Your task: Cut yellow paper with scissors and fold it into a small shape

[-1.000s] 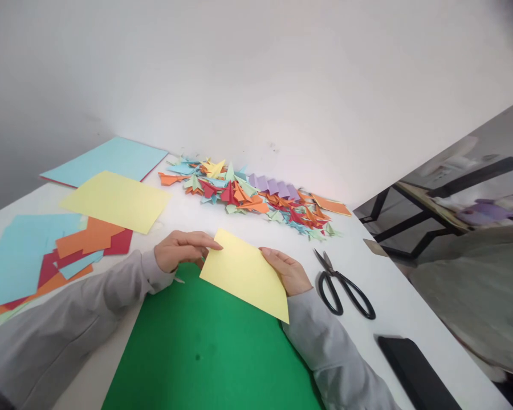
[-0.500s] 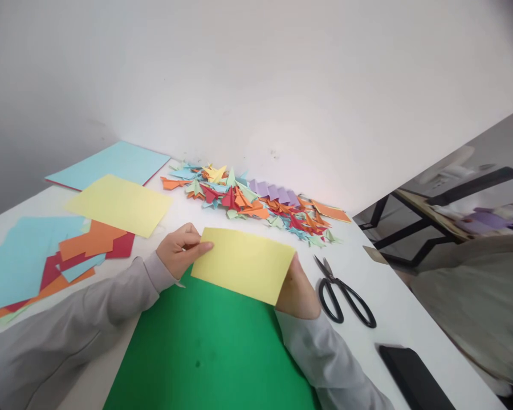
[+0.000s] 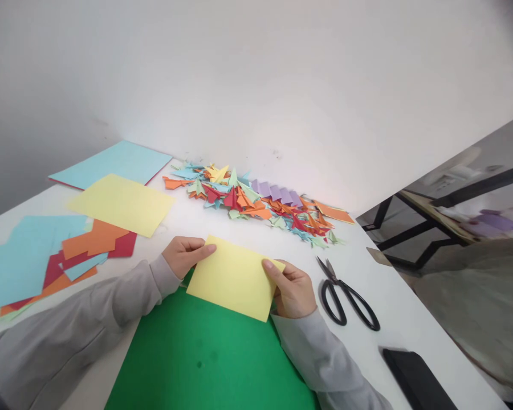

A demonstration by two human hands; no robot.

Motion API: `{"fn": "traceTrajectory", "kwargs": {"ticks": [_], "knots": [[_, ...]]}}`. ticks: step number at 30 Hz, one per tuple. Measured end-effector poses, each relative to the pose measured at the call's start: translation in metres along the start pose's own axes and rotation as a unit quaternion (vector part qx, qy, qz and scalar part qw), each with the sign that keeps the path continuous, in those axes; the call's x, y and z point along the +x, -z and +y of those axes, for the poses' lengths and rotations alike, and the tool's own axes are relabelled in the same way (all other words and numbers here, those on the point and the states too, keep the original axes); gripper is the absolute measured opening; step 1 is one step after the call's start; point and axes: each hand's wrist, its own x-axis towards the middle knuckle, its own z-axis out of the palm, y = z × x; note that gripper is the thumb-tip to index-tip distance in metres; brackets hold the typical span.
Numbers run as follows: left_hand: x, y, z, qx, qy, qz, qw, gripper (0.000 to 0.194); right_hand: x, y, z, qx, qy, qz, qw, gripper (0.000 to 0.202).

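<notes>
A rectangular sheet of yellow paper is held up and tilted above the far end of a green mat. My left hand pinches its upper left corner, thumb on the front face. At the upper right corner my right hand grips the sheet, its thumb also on the front and its other fingers partly hidden behind. Right of my right hand, black scissors lie on the white table with their blades slightly apart.
Along the wall lies a pile of small folded papers in many colours. Coloured sheets and cut pieces cover the left side, with a large yellow sheet behind. A black flat object lies at the lower right.
The yellow paper has tilted and come slightly nearer. My right thumb, hidden behind the paper's right edge before, now presses on its front. My left hand has moved a little to the right.
</notes>
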Motion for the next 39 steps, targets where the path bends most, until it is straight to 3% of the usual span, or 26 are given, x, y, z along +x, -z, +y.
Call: {"fn": "traceTrajectory", "kwargs": {"ticks": [5,13,20,30,39], "knots": [[0.003,0.002,-0.006,-0.028,0.016,-0.017,0.999,0.033,0.001,0.0,0.001,0.004,-0.03,0.008,0.999,0.024],[0.005,0.001,-0.005,-0.096,0.05,0.007,0.994,0.04,0.006,0.005,0.006,0.007,-0.023,0.0,1.0,0.026],[0.008,0.003,-0.011,-0.095,0.045,0.015,0.994,0.037,0.009,0.008,0.011,-0.012,0.007,0.013,1.0,0.024],[0.011,0.005,-0.015,-0.1,0.053,0.018,0.993,0.038,0.002,0.002,0.002,0.025,-0.025,0.006,0.999,0.022],[0.009,0.003,-0.014,-0.103,0.049,0.014,0.993,0.037,0.008,0.006,0.008,0.005,-0.017,0.014,1.0,0.024]]}}
